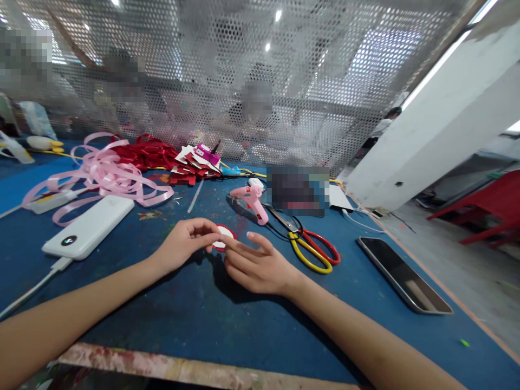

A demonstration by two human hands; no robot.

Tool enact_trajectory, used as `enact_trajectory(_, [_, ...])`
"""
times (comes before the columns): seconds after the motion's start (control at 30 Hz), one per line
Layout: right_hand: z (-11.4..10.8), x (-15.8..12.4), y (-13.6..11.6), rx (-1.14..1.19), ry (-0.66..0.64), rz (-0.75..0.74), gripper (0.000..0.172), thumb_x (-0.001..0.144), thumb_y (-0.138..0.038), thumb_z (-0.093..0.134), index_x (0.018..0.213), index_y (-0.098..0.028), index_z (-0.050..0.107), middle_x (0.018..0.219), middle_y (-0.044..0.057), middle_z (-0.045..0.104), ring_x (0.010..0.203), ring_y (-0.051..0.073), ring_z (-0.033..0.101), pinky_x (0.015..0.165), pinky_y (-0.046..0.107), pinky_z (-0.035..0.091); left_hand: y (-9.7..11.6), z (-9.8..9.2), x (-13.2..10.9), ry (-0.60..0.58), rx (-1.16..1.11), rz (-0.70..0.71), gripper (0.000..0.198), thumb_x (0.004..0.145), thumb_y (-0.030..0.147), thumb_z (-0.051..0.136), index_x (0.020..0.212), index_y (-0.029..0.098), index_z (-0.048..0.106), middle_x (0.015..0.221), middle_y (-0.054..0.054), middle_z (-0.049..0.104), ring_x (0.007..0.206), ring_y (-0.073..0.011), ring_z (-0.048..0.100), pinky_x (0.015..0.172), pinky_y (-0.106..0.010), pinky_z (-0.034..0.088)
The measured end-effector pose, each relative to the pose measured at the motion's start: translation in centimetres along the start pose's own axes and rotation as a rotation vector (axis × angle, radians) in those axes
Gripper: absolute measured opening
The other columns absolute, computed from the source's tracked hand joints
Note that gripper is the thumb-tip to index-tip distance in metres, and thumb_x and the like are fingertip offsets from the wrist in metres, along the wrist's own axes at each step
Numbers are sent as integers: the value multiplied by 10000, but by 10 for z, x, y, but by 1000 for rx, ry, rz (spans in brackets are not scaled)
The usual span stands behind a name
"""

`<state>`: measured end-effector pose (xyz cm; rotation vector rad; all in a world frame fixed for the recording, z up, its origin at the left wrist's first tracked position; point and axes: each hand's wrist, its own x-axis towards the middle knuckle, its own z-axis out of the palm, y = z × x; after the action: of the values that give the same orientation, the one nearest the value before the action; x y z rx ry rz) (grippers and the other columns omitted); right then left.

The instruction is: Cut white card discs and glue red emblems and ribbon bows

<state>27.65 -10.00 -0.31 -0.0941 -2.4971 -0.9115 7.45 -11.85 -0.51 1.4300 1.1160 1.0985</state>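
A small round piece with a white face and a red rim is just above or on the blue table. Its left edge sits between the thumb and curled fingers of my left hand. My right hand comes in from the other side with fingers stretched out and thumb raised. The right index fingertip lies against the front of the piece, hiding part of it. Behind my right hand are a pink glue gun and scissors with one yellow and one red handle.
A white power bank with a cable lies left, before tangled pink ribbon. Red ribbon and red-and-white cut pieces are heaped farther back. A phone lies right. A perforated metal screen stands behind the table.
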Motion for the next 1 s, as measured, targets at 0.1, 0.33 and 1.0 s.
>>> enact_trajectory(0.1, [0, -1, 0, 3, 13, -31, 123, 836, -130, 500, 829, -177, 613, 835, -24, 639, 1186, 164, 471, 1071, 371, 141, 2, 0, -2, -20, 85, 15, 191, 733, 332, 629, 794, 151, 635, 564, 31, 575, 529, -97, 532, 537, -213, 391])
enact_trajectory(0.33, [2, 2, -2, 36, 15, 113, 118, 833, -126, 501, 769, -185, 581, 818, -15, 645, 1014, 135, 546, 957, 334, 272, 1, 5, -3, -39, -164, -76, 184, 760, 332, 597, 739, 155, 549, 654, 25, 565, 545, -78, 500, 543, -206, 387])
enact_trajectory(1.0, [3, 10, -27, 340, 77, 416, 463, 916, -441, 351, 558, -169, 464, 475, -34, 444, 448, 83, 343, 473, 259, 210, -4, 21, -17, -366, -128, -136, 228, 683, 290, 639, 612, 161, 465, 558, 63, 437, 551, -84, 362, 516, -205, 266])
